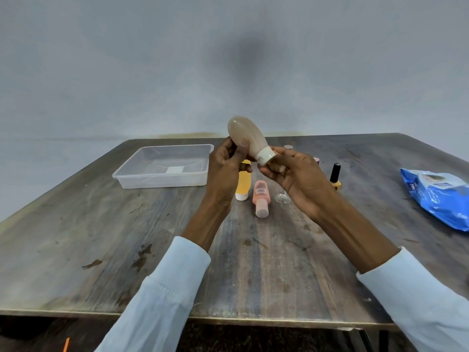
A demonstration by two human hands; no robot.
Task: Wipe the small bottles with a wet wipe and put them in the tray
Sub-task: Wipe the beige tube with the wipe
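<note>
1. Two pale blue sleeves [162, 288] come in from the near edge of the worn, dark wooden counter [106, 250], with bare forearms reaching forward above it.
2. Beyond the wrists, three small things lie on the counter between the arms: a pink plastic bottle with a pink cap [261, 196] on its side, a yellow tube with a white cap [243, 185] just left of it and partly hidden by the left hand, and a small clear glass bottle [282, 197] just right of it.
3. The left hand [224, 166] is raised off the counter, and its grip is closed round the lower body of a beige, bulb-shaped plastic bottle with a white cap [247, 135], thumb across the front.
4. The right hand [297, 174] meets the same bottle at its white cap end, fingers curled under and around the cap, so the bottle is held in the air between both hands, tilted with the rounded end up and to the left.
5. To the right, near the counter's edge, lies a blue plastic pack of wet wipes [436, 196].
6. Just behind the right hand stands a small yellow nail-polish bottle with a tall black cap [335, 175]; other small bottles show only as slivers behind the hand.
7. Farther back on the left sits a clear rectangular plastic tray [142, 179], well apart from the held bottle.
8. A plain grey wall [127, 72] rises behind.
</note>
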